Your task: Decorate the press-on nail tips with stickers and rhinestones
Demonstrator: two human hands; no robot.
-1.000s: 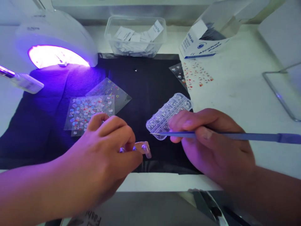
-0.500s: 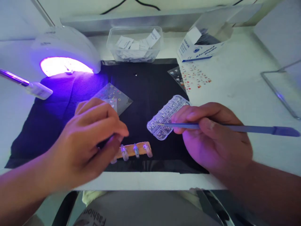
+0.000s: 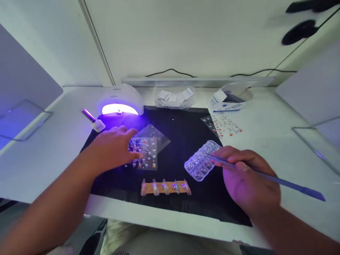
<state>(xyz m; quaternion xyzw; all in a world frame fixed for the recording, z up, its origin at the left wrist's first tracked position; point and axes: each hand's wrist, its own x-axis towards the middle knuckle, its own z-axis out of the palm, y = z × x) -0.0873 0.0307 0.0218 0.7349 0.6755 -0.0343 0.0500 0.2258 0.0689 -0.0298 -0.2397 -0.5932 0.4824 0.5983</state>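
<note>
My right hand [image 3: 251,180] is closed around a thin nail-art brush [image 3: 288,182]. The brush tip reaches over a clear compartment case [image 3: 198,176] of small shiny gems, and my fingertips are close to the case's right side. On the left, my left hand [image 3: 115,150] is open, thumb and fingers apart, over a patterned sticker sheet [image 3: 149,156]. Whether it touches the sheet I cannot tell. A second, clearer sheet [image 3: 162,140] lies partly beneath. In front, several long false nails [image 3: 165,187] sit across a tan strip [image 3: 170,187], some with shiny gems.
A lit nail lamp [image 3: 124,94] stands at back left, beside a polish bottle [image 3: 98,125]. Behind the black mat [image 3: 177,141] are a clear tub [image 3: 174,104] of white packets and an open alcohol-pad box [image 3: 225,105]. More stickers [image 3: 227,124] lie at right.
The view has tilted up and pulled back. My left hand has moved from above the nail strip to the sticker sheets and opened. My right hand still holds the brush at the gem case.
</note>
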